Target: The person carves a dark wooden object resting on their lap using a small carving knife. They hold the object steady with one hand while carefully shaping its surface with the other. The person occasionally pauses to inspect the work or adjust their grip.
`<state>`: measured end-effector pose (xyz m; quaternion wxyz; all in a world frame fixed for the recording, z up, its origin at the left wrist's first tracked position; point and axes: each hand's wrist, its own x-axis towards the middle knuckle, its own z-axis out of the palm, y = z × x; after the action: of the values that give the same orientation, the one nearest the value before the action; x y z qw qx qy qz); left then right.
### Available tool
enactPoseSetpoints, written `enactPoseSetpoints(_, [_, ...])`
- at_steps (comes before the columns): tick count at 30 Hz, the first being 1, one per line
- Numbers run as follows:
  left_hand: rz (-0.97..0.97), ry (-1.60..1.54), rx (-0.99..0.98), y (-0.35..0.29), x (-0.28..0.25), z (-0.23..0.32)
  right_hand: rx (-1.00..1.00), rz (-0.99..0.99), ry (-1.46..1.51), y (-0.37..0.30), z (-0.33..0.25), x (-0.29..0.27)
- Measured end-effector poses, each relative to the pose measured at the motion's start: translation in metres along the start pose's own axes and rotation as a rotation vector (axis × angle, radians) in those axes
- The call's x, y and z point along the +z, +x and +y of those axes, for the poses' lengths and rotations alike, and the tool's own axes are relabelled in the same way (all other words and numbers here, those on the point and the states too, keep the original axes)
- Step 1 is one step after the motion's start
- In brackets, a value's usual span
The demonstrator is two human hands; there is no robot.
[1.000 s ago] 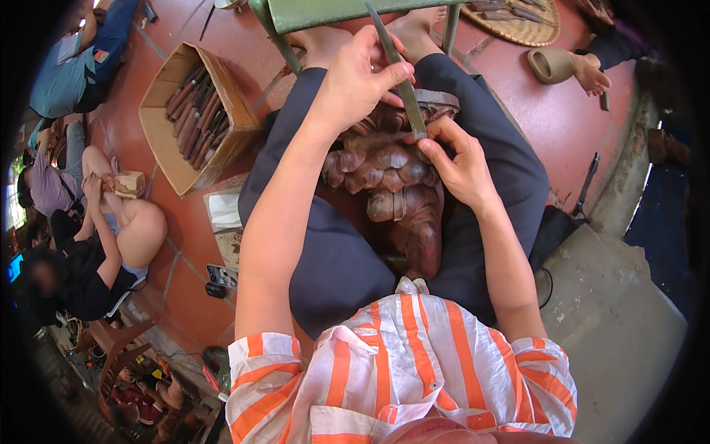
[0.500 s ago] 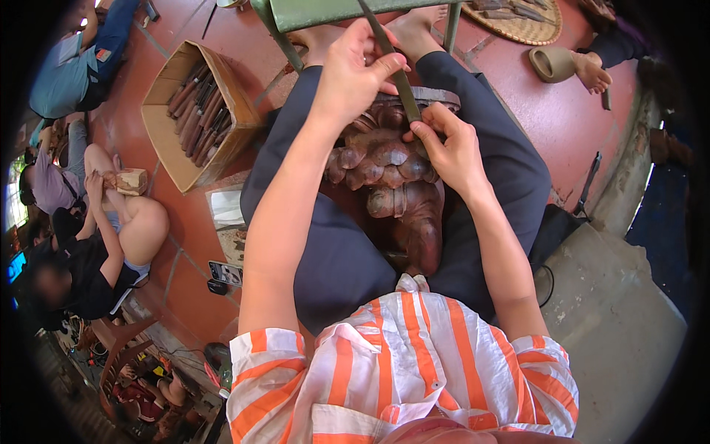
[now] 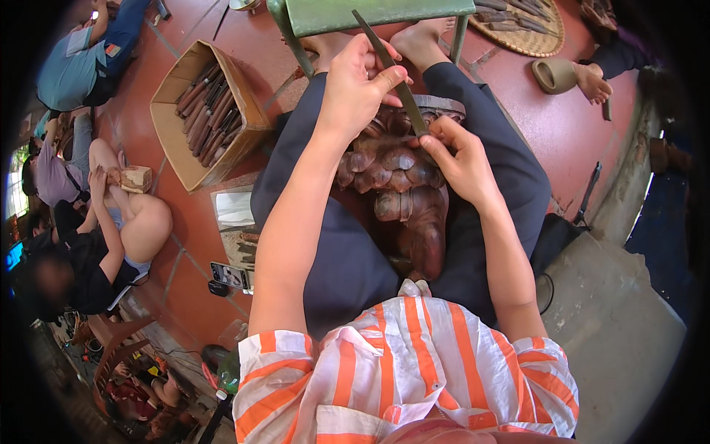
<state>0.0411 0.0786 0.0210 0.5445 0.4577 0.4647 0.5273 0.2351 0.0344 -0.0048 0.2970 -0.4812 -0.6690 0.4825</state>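
Your left hand (image 3: 353,92) pinches the flat, file-like tool (image 3: 407,100); your right hand (image 3: 464,159) pinches its near end. The carving (image 3: 392,166) sits between your legs, at 12 o'clock. You're apparently working its surface; the next move calls for steady grips.

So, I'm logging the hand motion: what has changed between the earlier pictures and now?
The flat metal tool slants further left at its far end. Since half a second ago, the right hand has drawn slightly back toward the striped shirt. Nothing was grasped or released: it and the left hand still hold the tool. The carved wooden piece stays put; the view shifted slightly.
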Motion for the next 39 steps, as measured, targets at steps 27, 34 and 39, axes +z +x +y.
enactPoseSetpoints(27, [0.170,0.051,-0.009,-0.010,-0.012,-0.007,0.047,0.046,-0.174,0.001,-0.007,0.008])
enactPoseSetpoints(34, [0.077,0.049,0.097,0.000,-0.003,-0.009,0.077,0.088,-0.060,0.008,0.000,0.009])
enactPoseSetpoints(39, [-0.052,0.157,0.041,0.009,0.011,0.023,0.061,-0.023,0.294,0.009,0.001,-0.007])
